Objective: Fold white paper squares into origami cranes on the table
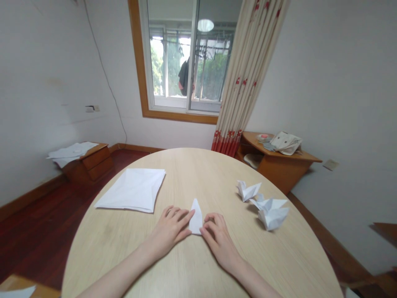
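A small piece of folded white paper [195,221], narrow and pointed at its far end, lies on the round light-wood table [198,273] in front of me. My left hand [169,229] rests on the table at its left, fingers spread, with the index fingertip and thumb touching the paper's left edge. At the lower right corner of the paper, my right hand [219,240] has its fingers curled, thumb and index finger close together on the edge. Whether the right fingertips grip a fold there is hard to see.
A stack of white paper sheets [132,190] lies at the table's left. Folded paper figures [273,213] stand at the right, with a smaller one [248,190] behind. Beyond the table are a wooden corner shelf [276,169], a low drawer cabinet [97,163] and a curtain [242,78].
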Action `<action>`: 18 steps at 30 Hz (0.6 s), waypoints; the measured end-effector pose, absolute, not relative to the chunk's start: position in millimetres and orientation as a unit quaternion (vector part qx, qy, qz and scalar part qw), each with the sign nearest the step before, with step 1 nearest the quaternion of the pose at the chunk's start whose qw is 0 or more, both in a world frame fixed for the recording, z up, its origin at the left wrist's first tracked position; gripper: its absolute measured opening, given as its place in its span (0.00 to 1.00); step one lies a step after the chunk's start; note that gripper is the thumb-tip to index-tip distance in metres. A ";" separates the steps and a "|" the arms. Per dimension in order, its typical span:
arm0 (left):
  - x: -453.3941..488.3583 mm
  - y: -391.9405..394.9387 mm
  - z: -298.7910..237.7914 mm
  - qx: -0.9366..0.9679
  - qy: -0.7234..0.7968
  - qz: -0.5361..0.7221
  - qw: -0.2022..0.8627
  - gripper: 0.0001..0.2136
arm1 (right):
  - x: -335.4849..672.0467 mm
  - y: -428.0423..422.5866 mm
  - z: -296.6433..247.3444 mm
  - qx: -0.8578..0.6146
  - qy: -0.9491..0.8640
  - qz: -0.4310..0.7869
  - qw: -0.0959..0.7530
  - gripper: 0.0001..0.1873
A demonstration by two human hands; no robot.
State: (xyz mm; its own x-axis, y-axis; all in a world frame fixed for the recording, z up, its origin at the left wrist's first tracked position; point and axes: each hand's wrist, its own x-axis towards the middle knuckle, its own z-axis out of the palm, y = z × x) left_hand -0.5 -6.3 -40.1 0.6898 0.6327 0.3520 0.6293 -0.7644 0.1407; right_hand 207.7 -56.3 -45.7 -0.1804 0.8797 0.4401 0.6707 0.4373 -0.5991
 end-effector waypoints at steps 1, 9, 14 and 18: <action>-0.1 -7.0 -38.8 0.918 0.344 0.198 0.020 0.23 | 207.6 -56.2 -45.5 -0.512 -0.756 0.129 0.387 0.10; 8.5 -13.0 -46.3 0.783 0.397 0.339 0.338 0.33 | 207.0 -58.3 -40.3 -0.491 -0.761 0.094 0.414 0.10; 12.1 -17.7 -35.3 0.689 0.355 0.373 0.510 0.16 | 208.6 -58.3 -41.2 -0.486 -0.750 0.100 0.437 0.11; 12.5 -22.3 -24.6 0.697 0.377 0.381 0.477 0.11 | 211.1 -57.4 -42.6 -0.477 -0.751 0.074 0.450 0.10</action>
State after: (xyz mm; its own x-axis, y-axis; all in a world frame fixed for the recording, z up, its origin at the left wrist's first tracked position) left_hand 12.5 -22.3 -24.6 0.4262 0.8881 0.1720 0.1615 -0.2618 0.9515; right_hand 211.1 -57.4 -42.6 -0.1395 0.7841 0.6048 0.6501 0.5332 -0.5414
